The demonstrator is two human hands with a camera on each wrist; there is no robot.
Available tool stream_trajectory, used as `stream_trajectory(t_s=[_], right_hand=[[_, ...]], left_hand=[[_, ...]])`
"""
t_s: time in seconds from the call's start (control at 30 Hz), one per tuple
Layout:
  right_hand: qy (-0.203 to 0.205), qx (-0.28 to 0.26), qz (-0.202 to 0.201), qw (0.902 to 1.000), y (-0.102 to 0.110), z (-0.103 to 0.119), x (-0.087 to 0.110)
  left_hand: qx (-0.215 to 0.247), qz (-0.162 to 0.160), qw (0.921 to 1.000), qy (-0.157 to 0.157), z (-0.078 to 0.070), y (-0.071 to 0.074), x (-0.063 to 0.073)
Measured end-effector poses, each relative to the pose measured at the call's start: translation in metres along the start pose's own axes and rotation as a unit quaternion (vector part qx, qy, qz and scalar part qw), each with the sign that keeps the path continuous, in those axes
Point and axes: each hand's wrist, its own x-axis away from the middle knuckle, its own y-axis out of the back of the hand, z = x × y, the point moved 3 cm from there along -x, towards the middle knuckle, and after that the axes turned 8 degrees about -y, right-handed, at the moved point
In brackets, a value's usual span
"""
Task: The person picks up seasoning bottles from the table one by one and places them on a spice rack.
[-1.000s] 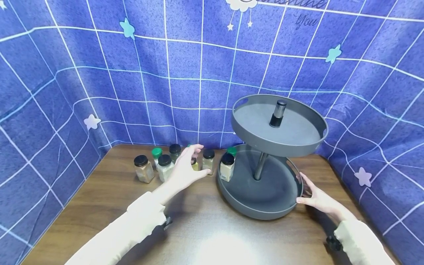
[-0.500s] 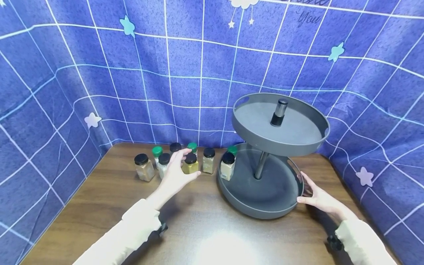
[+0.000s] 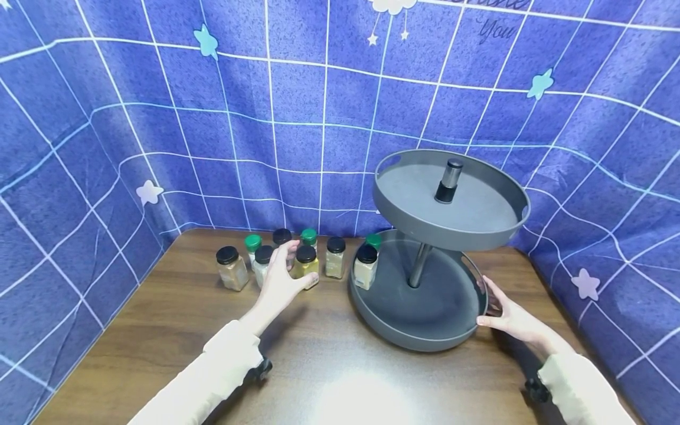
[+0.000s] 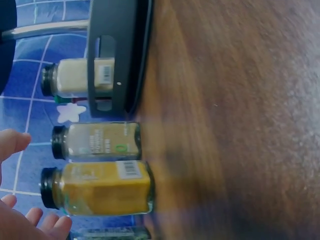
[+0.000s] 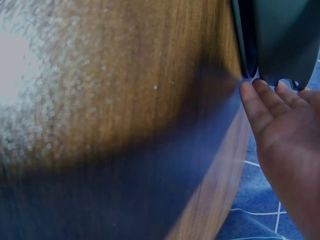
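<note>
Blue cloth (image 3: 297,88) backs the worktop (image 3: 175,319); my left grip (image 3: 281,280) gapes by a yellow-filled jar (image 4: 107,192) left of the two-tier tray (image 3: 435,310) my spread right grip (image 3: 507,317) touches.

Glare pools on the tabletop (image 3: 303,360); wrist views look dimmer

The left hand (image 3: 280,280) is held left of centre, thumb (image 3: 306,280) and fingers (image 3: 287,249) parted. The right hand (image 3: 507,319) is held farther right, fingers extended. Pale sleeves (image 3: 212,372) are worn to the wrists (image 3: 254,319).
</note>
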Motion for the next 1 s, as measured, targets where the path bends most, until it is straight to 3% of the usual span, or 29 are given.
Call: stream_trajectory(t_s=[0.5,1.0], right_hand=[[0.006,-0.006,-0.002,1.0,-0.001,0.003,0.001],[0.004,-0.015,0.005,0.9999,-0.001,0.0,0.0]], left_hand=[[-0.055,-0.011,0.9982,-0.019,0.015,-0.02,0.0],[-0.049,-0.05,0.9968,0.038,0.019,-0.036,-0.007]])
